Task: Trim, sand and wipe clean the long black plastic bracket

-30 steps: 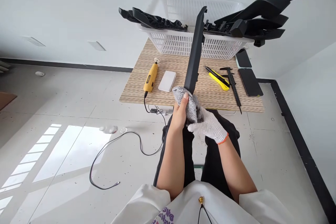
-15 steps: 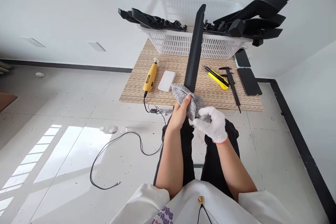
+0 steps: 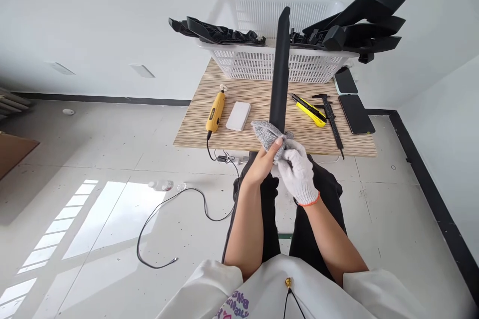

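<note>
A grey speckled cloth is wrapped around the near end of a long black plastic strip. My bare left hand is closed on the cloth, its thumb pressed on top. My right hand, in a white knit glove with an orange cuff, has its fingers curled against the cloth's right side; the fingertips are partly hidden. The strip points away from me over the table, its far end in front of the white basket. Whatever part of the strip lies under the cloth is hidden.
On the wood-grain table lie a yellow rotary tool, a white flat box, a yellow utility knife, a black caliper and a black phone. Several black plastic parts overhang the basket. A cable trails over the floor.
My right hand has moved in, from loosely curled beside the cloth to pressed against it. The strip and cloth have shifted slightly right, and the strip stands straighter in view.
</note>
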Motion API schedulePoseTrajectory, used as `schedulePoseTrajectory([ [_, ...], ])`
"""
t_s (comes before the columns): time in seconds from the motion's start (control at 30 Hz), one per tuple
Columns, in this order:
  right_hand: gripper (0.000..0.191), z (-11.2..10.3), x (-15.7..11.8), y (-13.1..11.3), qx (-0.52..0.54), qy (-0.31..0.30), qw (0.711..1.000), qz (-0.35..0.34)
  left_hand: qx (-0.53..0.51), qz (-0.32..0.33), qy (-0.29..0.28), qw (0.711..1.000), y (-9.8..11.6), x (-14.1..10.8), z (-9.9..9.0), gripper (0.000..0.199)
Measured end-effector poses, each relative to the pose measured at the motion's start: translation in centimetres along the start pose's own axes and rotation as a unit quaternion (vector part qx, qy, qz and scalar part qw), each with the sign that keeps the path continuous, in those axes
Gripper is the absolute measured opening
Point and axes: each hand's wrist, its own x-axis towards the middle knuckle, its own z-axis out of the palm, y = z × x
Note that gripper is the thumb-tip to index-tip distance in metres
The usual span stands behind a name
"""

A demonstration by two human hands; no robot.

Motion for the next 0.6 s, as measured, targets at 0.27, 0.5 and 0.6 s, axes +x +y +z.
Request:
schedulePoseTrajectory([
  [0.27,0.007,-0.9,0.2,-0.2,0.055,0.061,0.996,0.023,0.015,-0.001,-0.141,0.990,-0.2,0.0,-1.1,0.062],
  [0.5,0.015,-1.1,0.1,0.6,-0.009,0.139,0.990,0.013,0.018,-0.003,-0.182,0.983,1.0,-0.5,-0.6,0.056],
  [0.6,0.016,-1.3,0.4,1.5,-0.039,0.167,0.985,-0.027,0.023,0.009,-0.217,0.976,1.2,0.1,-0.3,0.055],
])
